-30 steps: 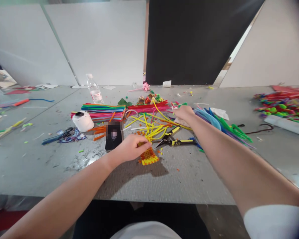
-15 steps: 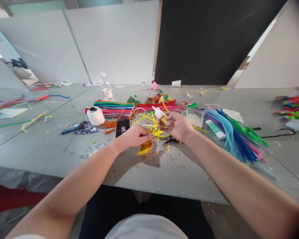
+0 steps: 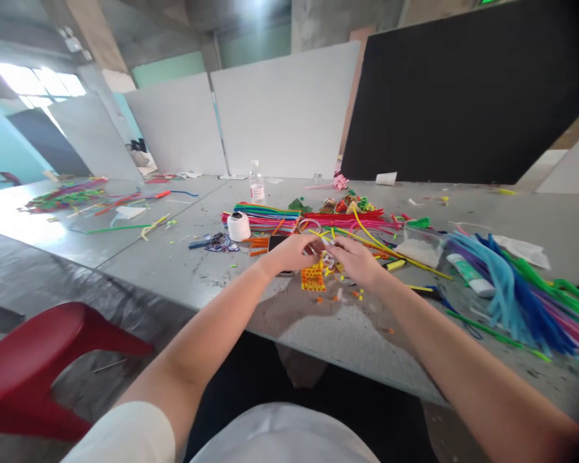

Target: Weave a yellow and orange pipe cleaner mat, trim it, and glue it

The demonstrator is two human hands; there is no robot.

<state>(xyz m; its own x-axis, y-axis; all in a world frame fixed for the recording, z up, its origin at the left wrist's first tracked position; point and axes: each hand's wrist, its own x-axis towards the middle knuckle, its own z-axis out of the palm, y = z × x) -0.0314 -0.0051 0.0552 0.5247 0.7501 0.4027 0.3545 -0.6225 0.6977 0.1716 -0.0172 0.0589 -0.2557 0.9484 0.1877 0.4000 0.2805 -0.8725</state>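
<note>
In the head view my left hand [image 3: 299,252] is closed with its fingertips pinched. Just beneath it is an orange-and-yellow piece [image 3: 312,279] of fuzzy stems, and my fingers appear to hold its hidden upper edge. My right hand [image 3: 356,258] is closed too, its fingertips meeting those of my left. A small white part of the glue bottle [image 3: 326,244] shows between them; my fingers hide most of the bottle. Small yellow and orange scraps [image 3: 358,295] lie on the table below my hands. Behind my left hand a phone [image 3: 278,243] is partly covered.
A white thread spool [image 3: 238,226] and coloured stem bundles [image 3: 267,213] stand beyond my left hand. A water bottle [image 3: 256,183] is farther back. To the right lie a green-and-white tube [image 3: 470,275] and blue stems [image 3: 504,289]. A red stool [image 3: 33,347] stands left of the table.
My view has turned left and tipped up. My hands have come together, and the glue bottle, earlier plain in my right hand, is now mostly hidden between my fingers.
</note>
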